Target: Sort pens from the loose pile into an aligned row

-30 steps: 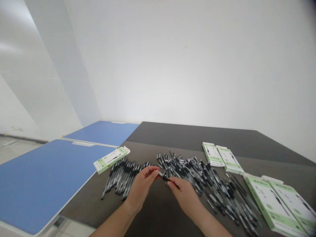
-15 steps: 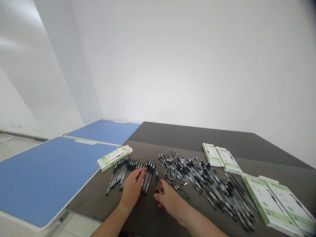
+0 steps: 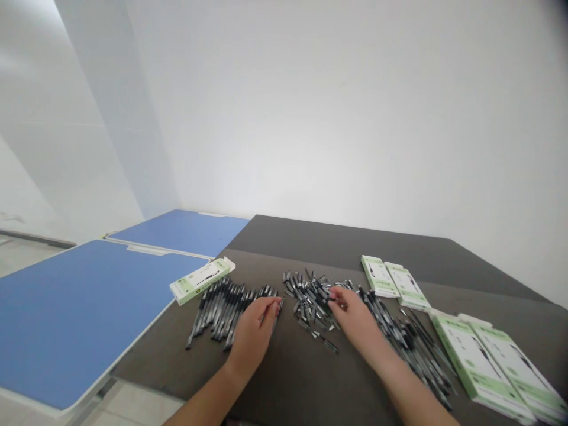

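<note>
My left hand (image 3: 254,330) is closed in a pinch on a pen (image 3: 278,311), at the right end of a row of black-gripped clear pens (image 3: 215,307). The palm hides part of that row. My right hand (image 3: 357,319) is at the heap of loose pen caps (image 3: 307,296), thumb and forefinger closed round a small dark piece that looks like a pen cap (image 3: 332,297). Under and beyond the right forearm spreads a pile of uncapped pens (image 3: 402,331), partly covered by it.
A green and white pen box (image 3: 202,280) lies at the row's upper left. Two more boxes (image 3: 403,285) lie at the back right, and larger-looking ones (image 3: 483,361) at the right front. Blue tables (image 3: 97,313) adjoin the dark table (image 3: 310,236) on the left.
My right hand has let go of the pen and moved right and away from me to the caps. My left hand has shifted right, onto a pen at the row's end.
</note>
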The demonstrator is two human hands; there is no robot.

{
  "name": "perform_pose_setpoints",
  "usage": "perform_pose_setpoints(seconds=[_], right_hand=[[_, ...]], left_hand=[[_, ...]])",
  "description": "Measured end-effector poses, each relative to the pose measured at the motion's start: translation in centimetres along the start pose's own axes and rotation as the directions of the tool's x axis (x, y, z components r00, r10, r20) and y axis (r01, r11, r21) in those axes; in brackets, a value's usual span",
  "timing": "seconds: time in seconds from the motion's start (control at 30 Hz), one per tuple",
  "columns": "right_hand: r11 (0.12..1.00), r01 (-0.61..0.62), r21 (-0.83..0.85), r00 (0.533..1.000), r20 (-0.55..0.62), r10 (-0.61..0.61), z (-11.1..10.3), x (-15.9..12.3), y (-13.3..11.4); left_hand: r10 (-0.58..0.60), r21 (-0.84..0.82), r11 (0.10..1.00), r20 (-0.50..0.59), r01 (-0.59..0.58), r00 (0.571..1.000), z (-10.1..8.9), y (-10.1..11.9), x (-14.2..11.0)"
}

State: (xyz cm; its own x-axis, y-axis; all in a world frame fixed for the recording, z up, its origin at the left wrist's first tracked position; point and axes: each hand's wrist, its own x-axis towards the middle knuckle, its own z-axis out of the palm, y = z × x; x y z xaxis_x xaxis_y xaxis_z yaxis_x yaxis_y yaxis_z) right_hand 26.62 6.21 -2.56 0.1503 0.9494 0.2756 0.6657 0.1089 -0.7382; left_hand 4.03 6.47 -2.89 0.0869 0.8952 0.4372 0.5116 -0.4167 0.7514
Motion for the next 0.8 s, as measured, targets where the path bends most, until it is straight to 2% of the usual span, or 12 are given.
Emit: perform_pose_setpoints(seconds=[0.03, 0.1, 0.2, 0.27, 0.37, 0.5, 0.7, 0.8], right_hand=[[0.994, 0.012, -0.105, 0.999, -0.05, -0.018, -1.0, 0.8, 0.3], [0.968, 0.014, -0.25, 0.996, -0.077, -0.034, -2.1, 1.7, 0.6], [0.926, 0.0, -0.378, 0.999, -0.045, -0.018, -1.9, 1.6, 0.9], [0.905, 0.0, -0.425, 1.0, 0.005, 0.002, -1.4, 0.9, 1.2], [0.877, 0.007, -0.48, 0.996, 0.078, 0.034, -1.4, 0.0, 1.7], [0.818, -0.002, -0.575, 0.986, 0.133, 0.096, -2.0, -0.3, 1.8], [0.691, 0.045, -0.721, 0.97, 0.197, 0.142, -1.4, -1.0, 1.5], [0.665, 0.053, -0.745, 0.963, 0.214, 0.162, -0.9, -1.3, 1.2]], left_hand=[[0.048, -0.009, 0.999, 0.015, -0.048, 0.999, 0.5, 0.7, 0.1], [0.15, -0.028, 0.988, 0.054, -0.149, 0.987, 1.7, 2.0, 0.2], [0.254, -0.023, 0.967, 0.106, -0.253, 0.961, 3.3, 2.8, 0.1], [0.276, 0.015, 0.96, 0.14, -0.281, 0.951, 3.9, 2.6, -0.2], [0.24, 0.113, 0.956, 0.229, -0.27, 0.943, 4.3, 1.9, -0.5], [0.13, 0.259, 0.939, 0.335, -0.224, 0.933, 4.4, 1.3, -0.6], [0.095, 0.302, 0.932, 0.326, -0.198, 0.941, 4.4, 1.3, -0.5], [0.095, 0.294, 0.935, 0.33, -0.198, 0.939, 4.4, 1.5, -0.6]])
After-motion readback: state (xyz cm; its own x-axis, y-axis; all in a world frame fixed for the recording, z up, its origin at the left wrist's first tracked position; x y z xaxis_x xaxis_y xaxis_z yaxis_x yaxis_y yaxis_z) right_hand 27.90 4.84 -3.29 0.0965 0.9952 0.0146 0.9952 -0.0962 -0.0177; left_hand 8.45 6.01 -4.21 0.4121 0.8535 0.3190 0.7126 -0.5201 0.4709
